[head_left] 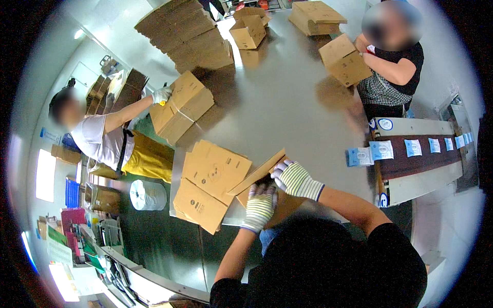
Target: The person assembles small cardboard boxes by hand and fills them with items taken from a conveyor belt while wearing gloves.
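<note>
Cartons (259, 172) on grey table (292, 108), pale walls (115, 23)

a broad grey metal tabletop (287, 92) spreads out ahead of the fingers (280, 170), its surface dully reflective. to the left of the fingers, past the table edge, lies a dark greenish floor (159, 241) marked by a thin seam and a patch of glare. well left of them rises a pale wall (38, 110), with a bright white rectangle (45, 174) on that side, perhaps a window. far ahead and left glows a small lamp (78, 34). right of the fingers, a conveyor (403, 169) with a dark reddish belt extends outward.
</note>
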`<act>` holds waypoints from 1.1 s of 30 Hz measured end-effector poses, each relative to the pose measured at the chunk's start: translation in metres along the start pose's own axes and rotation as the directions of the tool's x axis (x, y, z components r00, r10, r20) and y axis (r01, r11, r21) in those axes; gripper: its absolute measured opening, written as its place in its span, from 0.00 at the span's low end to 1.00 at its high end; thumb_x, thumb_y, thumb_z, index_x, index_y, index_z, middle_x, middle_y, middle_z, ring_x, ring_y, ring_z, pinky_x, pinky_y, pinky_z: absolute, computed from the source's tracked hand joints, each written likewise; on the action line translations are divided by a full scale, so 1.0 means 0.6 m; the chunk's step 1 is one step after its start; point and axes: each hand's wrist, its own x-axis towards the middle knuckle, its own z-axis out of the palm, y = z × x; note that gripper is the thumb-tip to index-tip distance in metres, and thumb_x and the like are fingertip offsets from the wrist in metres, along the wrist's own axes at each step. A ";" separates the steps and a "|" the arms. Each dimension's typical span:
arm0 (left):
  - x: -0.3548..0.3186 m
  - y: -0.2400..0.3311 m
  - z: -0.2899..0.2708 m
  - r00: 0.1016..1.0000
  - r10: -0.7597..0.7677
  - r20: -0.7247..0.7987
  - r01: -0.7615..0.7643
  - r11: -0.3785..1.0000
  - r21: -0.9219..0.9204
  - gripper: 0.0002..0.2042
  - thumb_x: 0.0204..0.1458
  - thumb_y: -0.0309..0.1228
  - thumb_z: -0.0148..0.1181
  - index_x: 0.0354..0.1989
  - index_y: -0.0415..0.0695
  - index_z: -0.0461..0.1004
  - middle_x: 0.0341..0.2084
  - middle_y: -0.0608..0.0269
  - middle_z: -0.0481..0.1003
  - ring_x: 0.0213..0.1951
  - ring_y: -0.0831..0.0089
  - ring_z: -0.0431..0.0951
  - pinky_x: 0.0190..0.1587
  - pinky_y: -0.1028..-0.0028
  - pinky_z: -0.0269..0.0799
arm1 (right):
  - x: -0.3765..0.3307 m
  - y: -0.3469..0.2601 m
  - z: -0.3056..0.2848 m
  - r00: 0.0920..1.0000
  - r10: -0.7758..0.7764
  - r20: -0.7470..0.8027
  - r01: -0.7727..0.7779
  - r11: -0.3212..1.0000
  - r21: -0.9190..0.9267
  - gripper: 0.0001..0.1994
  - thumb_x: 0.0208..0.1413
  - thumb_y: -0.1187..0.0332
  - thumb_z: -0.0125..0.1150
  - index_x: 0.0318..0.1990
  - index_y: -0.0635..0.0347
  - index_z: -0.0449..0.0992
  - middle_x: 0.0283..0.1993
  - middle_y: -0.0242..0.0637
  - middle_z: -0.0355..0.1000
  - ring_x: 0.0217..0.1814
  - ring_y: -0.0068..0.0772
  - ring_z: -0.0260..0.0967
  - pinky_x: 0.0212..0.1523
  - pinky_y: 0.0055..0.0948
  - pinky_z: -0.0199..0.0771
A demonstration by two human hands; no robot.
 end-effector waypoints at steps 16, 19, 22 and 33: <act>0.004 0.061 0.060 0.812 -0.583 0.011 0.049 0.051 -0.997 0.21 0.60 0.44 0.43 0.48 0.36 0.66 0.38 0.54 0.75 0.35 0.67 0.77 0.36 0.71 0.74 | -0.094 -0.017 -0.229 0.790 0.589 -0.173 -0.305 0.621 0.722 0.34 0.37 0.46 0.69 0.44 0.67 0.72 0.38 0.44 0.75 0.39 0.37 0.74 0.40 0.35 0.73; -0.065 0.041 0.215 0.916 -0.297 -0.272 0.196 0.918 -0.344 0.22 0.56 0.38 0.51 0.55 0.38 0.60 0.45 0.55 0.73 0.40 0.64 0.76 0.45 0.66 0.72 | -0.069 -0.027 -0.202 0.927 0.358 0.107 -0.363 0.931 0.032 0.34 0.35 0.37 0.64 0.31 0.65 0.72 0.31 0.50 0.73 0.31 0.47 0.73 0.34 0.36 0.74; -0.133 0.015 0.168 0.725 -0.624 0.293 0.463 0.126 -0.878 0.28 0.52 0.29 0.56 0.61 0.41 0.54 0.53 0.53 0.68 0.51 0.61 0.71 0.55 0.59 0.64 | -0.080 0.006 -0.108 0.958 0.190 0.214 -0.195 0.981 0.001 0.31 0.41 0.36 0.55 0.31 0.62 0.71 0.29 0.46 0.73 0.32 0.49 0.72 0.32 0.42 0.73; -0.106 -0.014 -0.051 0.905 0.197 0.376 -0.263 0.955 0.134 0.13 0.48 0.34 0.49 0.40 0.44 0.72 0.40 0.59 0.73 0.50 0.62 0.69 0.61 0.58 0.52 | -0.083 0.006 0.012 0.909 -0.396 0.131 0.405 0.913 -0.049 0.14 0.46 0.53 0.56 0.25 0.54 0.70 0.27 0.32 0.67 0.37 0.36 0.65 0.41 0.36 0.66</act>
